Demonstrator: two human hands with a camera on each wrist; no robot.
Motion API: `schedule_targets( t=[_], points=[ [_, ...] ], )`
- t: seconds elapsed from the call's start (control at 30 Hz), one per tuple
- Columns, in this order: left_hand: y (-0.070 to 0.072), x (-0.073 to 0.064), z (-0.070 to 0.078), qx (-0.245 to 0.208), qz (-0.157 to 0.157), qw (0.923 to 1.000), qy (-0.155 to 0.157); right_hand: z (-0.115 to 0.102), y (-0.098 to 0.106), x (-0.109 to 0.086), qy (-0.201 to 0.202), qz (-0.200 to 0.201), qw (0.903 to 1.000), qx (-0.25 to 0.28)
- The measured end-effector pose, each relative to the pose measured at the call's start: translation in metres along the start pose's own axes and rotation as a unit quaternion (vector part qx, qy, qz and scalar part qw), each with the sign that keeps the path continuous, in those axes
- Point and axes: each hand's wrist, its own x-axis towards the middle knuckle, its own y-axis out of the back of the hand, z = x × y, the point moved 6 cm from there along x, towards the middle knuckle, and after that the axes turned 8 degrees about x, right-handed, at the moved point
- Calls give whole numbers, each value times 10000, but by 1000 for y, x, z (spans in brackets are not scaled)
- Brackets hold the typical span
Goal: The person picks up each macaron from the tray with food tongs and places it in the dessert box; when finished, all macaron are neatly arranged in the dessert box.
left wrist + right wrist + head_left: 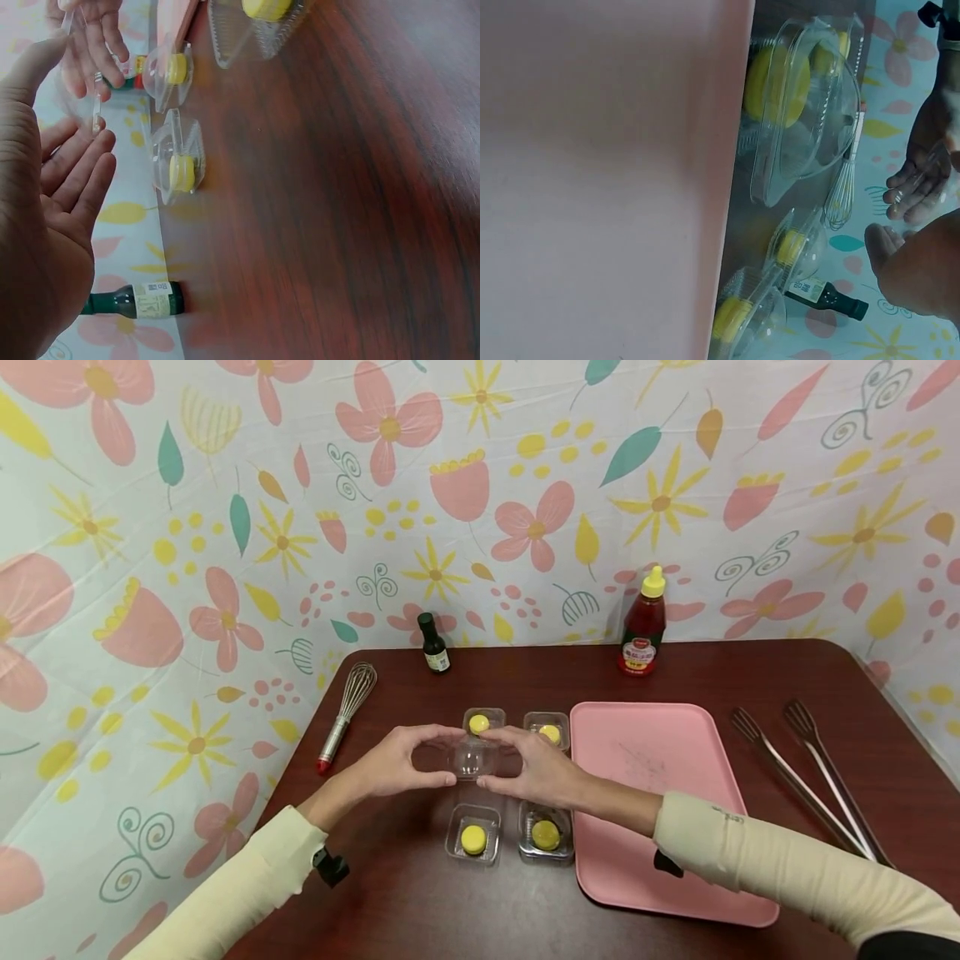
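A clear plastic dome lid (472, 762) hangs level above the table between both hands. My left hand (397, 764) holds its left edge with thumb and fingers; my right hand (536, 768) grips the right edge the same way. Just below and nearer me, an uncovered clear box (450, 850) contains a yellow round macaron-like sweet (473, 839). To its right stands a lidded box (769, 176) with a similar sweet (546, 835). Behind the held lid are two more lidded boxes, one at left (199, 142) and one at right (531, 720), each with a yellow sweet inside.
A pink tray (637, 877) lies right of the boxes, under my right forearm. Slotted metal tongs (832, 789) rest farther right. A whisk (347, 714) lies at left. A small dark bottle (435, 647) and a red sauce bottle (642, 627) stand along the back edge.
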Motion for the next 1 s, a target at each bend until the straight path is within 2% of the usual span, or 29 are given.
schedule_targets(
  t=[0.17,0.3,0.47,0.7,0.83,1.0],
  points=[
    [-6,-3,9,853,-115,9949,-528,1,-6,-6,110,-169,9996,-187],
    [-13,-6,17,1536,-273,9834,-932,1,-12,-13,221,-241,9985,-432],
    [-24,-12,22,2200,-498,9674,-1150,0,-21,-21,354,-279,9966,-692],
    [-38,-19,28,2645,-771,9526,-1293,-1,-36,-32,522,-433,9929,-978],
    [-44,-22,29,2785,-990,9469,-1263,-3,-42,-36,569,-541,9908,-1099],
    [-47,-24,32,2889,-1044,9429,-1288,-7,-46,-38,559,-628,9886,-1248]
  ],
)
